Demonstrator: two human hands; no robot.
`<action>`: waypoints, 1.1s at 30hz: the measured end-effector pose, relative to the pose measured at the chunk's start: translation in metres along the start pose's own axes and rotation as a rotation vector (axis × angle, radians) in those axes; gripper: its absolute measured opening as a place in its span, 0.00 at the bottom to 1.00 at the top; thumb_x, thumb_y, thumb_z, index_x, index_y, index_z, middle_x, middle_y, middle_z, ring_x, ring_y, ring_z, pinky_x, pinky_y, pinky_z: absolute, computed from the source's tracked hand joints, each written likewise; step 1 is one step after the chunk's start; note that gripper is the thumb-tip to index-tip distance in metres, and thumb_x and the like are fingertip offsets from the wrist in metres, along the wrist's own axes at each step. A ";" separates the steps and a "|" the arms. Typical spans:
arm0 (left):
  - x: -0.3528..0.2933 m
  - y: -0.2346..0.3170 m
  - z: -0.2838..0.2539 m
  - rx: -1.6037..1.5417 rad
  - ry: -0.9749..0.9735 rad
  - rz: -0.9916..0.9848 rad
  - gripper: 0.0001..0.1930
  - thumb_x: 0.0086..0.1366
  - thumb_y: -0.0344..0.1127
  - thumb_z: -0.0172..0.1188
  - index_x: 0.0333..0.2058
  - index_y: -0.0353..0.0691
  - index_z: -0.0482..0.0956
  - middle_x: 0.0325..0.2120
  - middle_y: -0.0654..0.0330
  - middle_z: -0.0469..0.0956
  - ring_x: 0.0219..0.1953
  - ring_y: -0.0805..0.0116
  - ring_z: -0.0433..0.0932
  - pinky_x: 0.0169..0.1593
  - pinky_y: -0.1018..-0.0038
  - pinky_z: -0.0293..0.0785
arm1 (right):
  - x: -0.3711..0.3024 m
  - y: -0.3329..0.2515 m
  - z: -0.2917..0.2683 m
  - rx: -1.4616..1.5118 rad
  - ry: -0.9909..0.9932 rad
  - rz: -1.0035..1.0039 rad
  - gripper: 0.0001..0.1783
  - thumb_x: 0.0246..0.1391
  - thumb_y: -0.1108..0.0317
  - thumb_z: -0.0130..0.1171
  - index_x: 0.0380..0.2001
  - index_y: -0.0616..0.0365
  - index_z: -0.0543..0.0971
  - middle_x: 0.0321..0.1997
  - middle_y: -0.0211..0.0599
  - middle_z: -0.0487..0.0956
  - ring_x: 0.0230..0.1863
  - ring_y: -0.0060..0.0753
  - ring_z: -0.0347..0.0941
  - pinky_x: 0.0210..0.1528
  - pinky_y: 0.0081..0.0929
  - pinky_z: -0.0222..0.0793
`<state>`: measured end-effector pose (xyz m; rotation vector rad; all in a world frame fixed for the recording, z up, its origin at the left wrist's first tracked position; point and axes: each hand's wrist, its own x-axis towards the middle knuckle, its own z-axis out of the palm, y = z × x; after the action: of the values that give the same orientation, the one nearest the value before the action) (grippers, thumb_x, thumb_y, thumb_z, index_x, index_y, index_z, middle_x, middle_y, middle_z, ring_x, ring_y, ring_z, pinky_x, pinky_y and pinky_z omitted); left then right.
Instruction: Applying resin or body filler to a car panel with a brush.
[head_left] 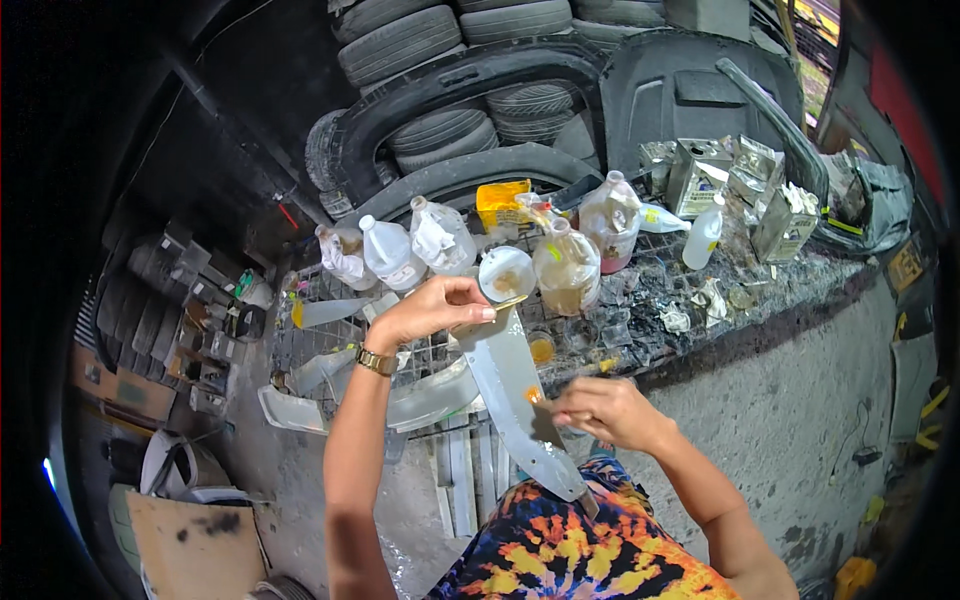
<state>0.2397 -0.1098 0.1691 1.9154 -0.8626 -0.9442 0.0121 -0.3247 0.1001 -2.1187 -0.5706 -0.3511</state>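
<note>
A long grey curved panel (505, 365), like a piece of car trim, slants from my left hand down to my lap. My left hand (440, 312) is closed on its far end, fingertips by a thin yellowish edge or strip (510, 302) that I cannot make out clearly. Halfway down the panel is a small orange smear of filler (533, 395). Beside it, my right hand (608, 412) pinches a thin flat spreader (546, 420), its blade close to the panel; fingers partly hide it, and whether it touches is unclear.
A cluttered grid-topped bench (640, 340) stands ahead, carrying a white tub (506, 272), plastic jugs (566, 268), metal cans (697, 175) and grey trim pieces (435, 398). Stacked tyres (400, 45) and black car panels (700, 95) rise behind. Brown board (195, 545) leans at lower left.
</note>
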 end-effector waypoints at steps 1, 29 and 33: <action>-0.001 -0.002 -0.001 0.002 0.001 0.013 0.16 0.58 0.45 0.65 0.33 0.37 0.78 0.27 0.68 0.76 0.31 0.81 0.71 0.34 0.81 0.67 | -0.004 -0.004 -0.005 0.056 -0.104 0.006 0.09 0.52 0.66 0.62 0.33 0.59 0.80 0.29 0.37 0.77 0.28 0.39 0.76 0.29 0.32 0.71; -0.018 0.020 0.005 0.011 0.058 0.185 0.18 0.56 0.47 0.69 0.31 0.36 0.78 0.25 0.68 0.76 0.29 0.81 0.70 0.33 0.80 0.68 | 0.022 -0.024 -0.015 -0.084 0.202 -0.107 0.09 0.49 0.70 0.65 0.35 0.56 0.78 0.31 0.34 0.76 0.26 0.35 0.75 0.26 0.28 0.71; -0.016 0.030 0.010 0.016 0.047 0.205 0.18 0.56 0.47 0.69 0.31 0.36 0.78 0.24 0.68 0.76 0.28 0.81 0.70 0.32 0.80 0.67 | 0.051 -0.018 -0.004 -0.183 0.343 -0.128 0.10 0.48 0.71 0.65 0.35 0.55 0.78 0.34 0.33 0.76 0.28 0.33 0.76 0.27 0.27 0.73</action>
<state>0.2170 -0.1132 0.1962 1.8154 -1.0192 -0.7684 0.0461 -0.3052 0.1372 -2.1339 -0.4867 -0.8479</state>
